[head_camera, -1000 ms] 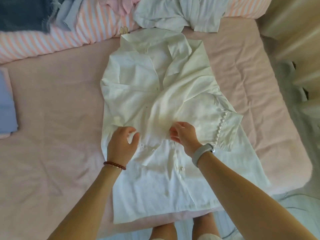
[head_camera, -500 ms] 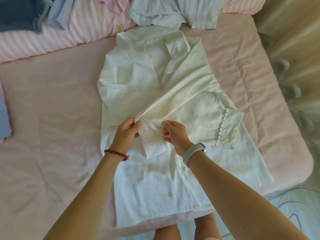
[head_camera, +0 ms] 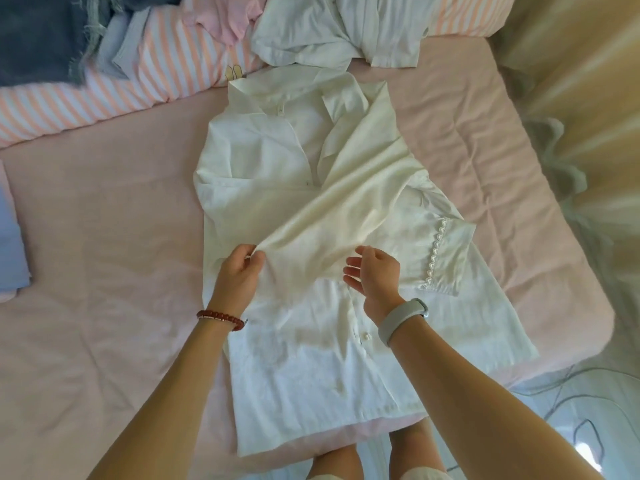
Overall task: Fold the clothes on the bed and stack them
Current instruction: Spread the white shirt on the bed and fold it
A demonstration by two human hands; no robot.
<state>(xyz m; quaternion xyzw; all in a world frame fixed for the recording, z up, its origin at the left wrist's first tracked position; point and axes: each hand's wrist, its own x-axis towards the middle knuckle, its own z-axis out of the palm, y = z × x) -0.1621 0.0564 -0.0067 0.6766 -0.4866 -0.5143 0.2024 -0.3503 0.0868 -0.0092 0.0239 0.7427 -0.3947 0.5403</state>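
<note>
A white button-up shirt [head_camera: 294, 368] lies face up on the pink bed [head_camera: 104, 271], collar toward the far side. Its right sleeve with pearl trim [head_camera: 441, 261] is folded across the body. My left hand [head_camera: 239, 275] pinches the edge of a folded cream fabric flap at the shirt's middle left. My right hand [head_camera: 375, 278] hovers just right of the flap with fingers relaxed and spread, gripping nothing. Another white garment [head_camera: 339, 29] lies crumpled beyond the collar.
A striped pink-and-white duvet [head_camera: 173, 64] runs along the far side with a dark denim piece [head_camera: 38, 32] and a pink garment [head_camera: 225, 19] on it. A folded blue item [head_camera: 10, 244] sits at the left edge. Curtain and floor cables lie right of the bed.
My left hand has pulled the fabric flap leftward across the shirt. My right hand has let go of the cloth and opened, staying near the middle.
</note>
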